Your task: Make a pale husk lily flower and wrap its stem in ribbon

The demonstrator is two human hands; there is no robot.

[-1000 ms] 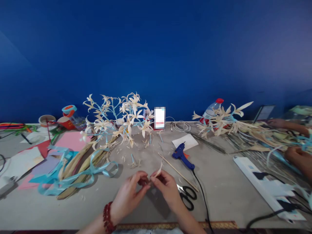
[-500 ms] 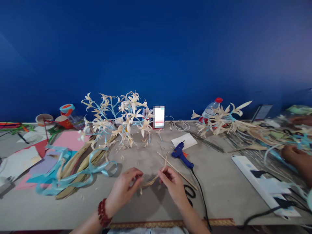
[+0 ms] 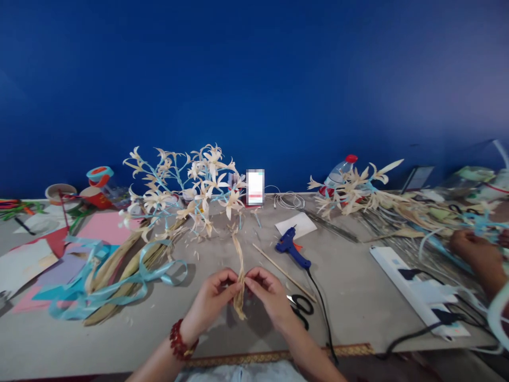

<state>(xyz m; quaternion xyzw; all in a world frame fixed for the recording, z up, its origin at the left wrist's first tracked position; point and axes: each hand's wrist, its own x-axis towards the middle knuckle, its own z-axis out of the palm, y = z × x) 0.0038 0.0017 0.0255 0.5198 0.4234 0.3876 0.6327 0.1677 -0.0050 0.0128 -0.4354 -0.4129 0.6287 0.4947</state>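
My left hand and my right hand meet at the front middle of the grey table, fingertips pinching a pale dried leaf strip. The strip stands nearly upright between the fingers, one end rising above them and the other hanging below. A red bead bracelet circles my left wrist. Black scissors lie just right of my right hand.
A branch of cream flowers on blue stems stands behind, with blue ribbon and dried leaves at left. A blue glue gun, a thin stick, a white power strip and another person's hand lie to the right.
The leaf strip has swung from lying sideways between my hands to standing upright. My hands have come together on it. The view has shifted slightly.
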